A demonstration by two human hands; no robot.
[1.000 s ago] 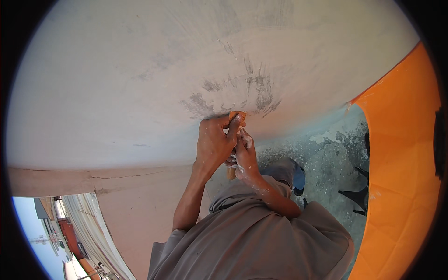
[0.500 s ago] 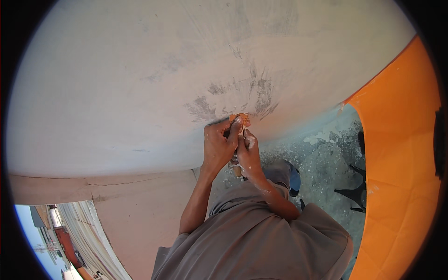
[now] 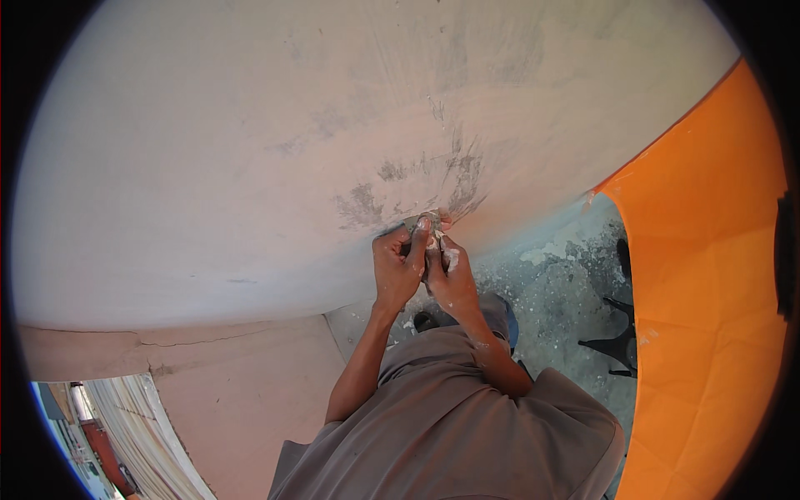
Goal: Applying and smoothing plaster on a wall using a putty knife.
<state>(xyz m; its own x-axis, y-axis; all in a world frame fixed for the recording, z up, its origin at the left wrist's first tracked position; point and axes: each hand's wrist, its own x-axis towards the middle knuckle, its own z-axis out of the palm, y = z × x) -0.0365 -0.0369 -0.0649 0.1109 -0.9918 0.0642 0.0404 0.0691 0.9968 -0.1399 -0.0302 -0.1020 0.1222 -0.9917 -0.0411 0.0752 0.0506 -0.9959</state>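
My left hand (image 3: 397,265) and my right hand (image 3: 451,273) are together in front of a pale, curved-looking wall (image 3: 208,167). Between their thumbs and fingers is a small flat, greyish piece (image 3: 432,220), smeared with white paste. The left thumb lies over it; its exact kind is hard to make out. The right hand is pinched closed right beside the left, with white paste on its thumb and knuckles. What the right fingers grip is mostly hidden. Dark grey streaks (image 3: 462,179) and smudges mark the wall just above both hands.
An orange sheet (image 3: 700,275) hangs along the right side. Below it is a grey floor (image 3: 558,292) spattered with white, where black legs (image 3: 617,337) of some object show. A pinkish wall section (image 3: 242,392) with a crack lies at lower left, beside an opening to the outside.
Both hands have shifted slightly right and down in the view. The piece between the fingers showed an orange face earlier and now looks greyish. The camera view has shifted a little.
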